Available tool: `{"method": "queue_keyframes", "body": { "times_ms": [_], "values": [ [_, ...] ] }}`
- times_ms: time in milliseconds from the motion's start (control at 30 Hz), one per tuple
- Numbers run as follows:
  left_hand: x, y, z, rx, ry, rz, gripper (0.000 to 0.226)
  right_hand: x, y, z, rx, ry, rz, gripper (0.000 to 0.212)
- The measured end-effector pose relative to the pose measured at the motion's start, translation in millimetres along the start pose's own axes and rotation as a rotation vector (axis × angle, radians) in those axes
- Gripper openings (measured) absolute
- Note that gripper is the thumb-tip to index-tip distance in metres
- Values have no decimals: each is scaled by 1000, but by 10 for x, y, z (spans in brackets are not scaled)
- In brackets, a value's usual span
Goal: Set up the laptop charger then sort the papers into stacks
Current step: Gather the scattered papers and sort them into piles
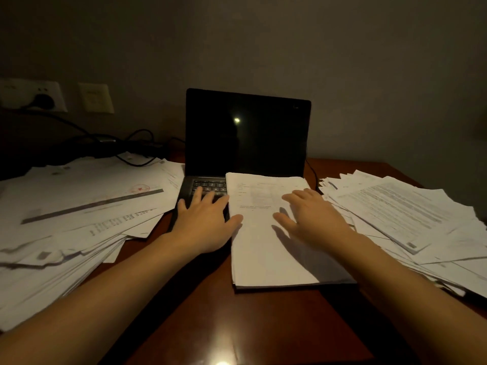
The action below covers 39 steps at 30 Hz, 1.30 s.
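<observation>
I see the left hand (208,219) flat at the paper stack's (274,259) nine o'clock edge, right hand (311,217) flat atop; floppy, probably slippery, so grip both edges.

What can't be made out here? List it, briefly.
Head view:
- Laptop keyboard's right part: hidden under the middle stack.
- Cables behind the left pile: lost in the dark, ends unclear.
- Right pile: cut off by the frame edge.
- Print on every pile: too small and blurred to read.

Bare left hand (208,225), bare right hand (313,219), 2 bare forearms.
</observation>
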<state>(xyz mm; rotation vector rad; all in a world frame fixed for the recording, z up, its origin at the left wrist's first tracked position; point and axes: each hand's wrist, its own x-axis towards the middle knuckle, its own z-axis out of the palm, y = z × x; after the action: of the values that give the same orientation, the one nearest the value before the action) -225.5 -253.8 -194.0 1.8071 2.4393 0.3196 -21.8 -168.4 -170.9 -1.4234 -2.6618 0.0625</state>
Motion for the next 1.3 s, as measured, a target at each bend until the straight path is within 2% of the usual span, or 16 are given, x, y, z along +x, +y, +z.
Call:
{"method": "queue_keyframes", "body": {
  "times_ms": [267,433,567,667,767,867,967,1067,1300],
  "values": [
    [-229,-868,-167,74,8,-153,68,269,-1006,169,15,-17,-259,60],
    [-385,-1617,-313,124,55,-299,71,464,-1630,268,27,-114,-438,58],
    [-572,-2058,-369,135,-41,-304,74,568,-1994,322,51,-140,-510,55],
    [-768,-2166,-500,209,-83,-271,73,604,-2162,314,71,-137,-534,50],
    [-913,-2181,-647,329,-10,-237,67,671,-2264,383,125,-170,-533,43],
    [-911,-2298,-736,263,51,-180,59,715,-2337,468,148,-184,-503,45],
    [-855,-2490,-717,207,-66,-144,62,689,-2415,499,130,-165,-520,61],
    [-831,-2555,-611,129,-152,-186,68,688,-2433,497,121,-151,-542,65],
    [-795,-2570,-475,95,-104,-277,72,834,-2423,526,108,-152,-443,70]
  ]
}}
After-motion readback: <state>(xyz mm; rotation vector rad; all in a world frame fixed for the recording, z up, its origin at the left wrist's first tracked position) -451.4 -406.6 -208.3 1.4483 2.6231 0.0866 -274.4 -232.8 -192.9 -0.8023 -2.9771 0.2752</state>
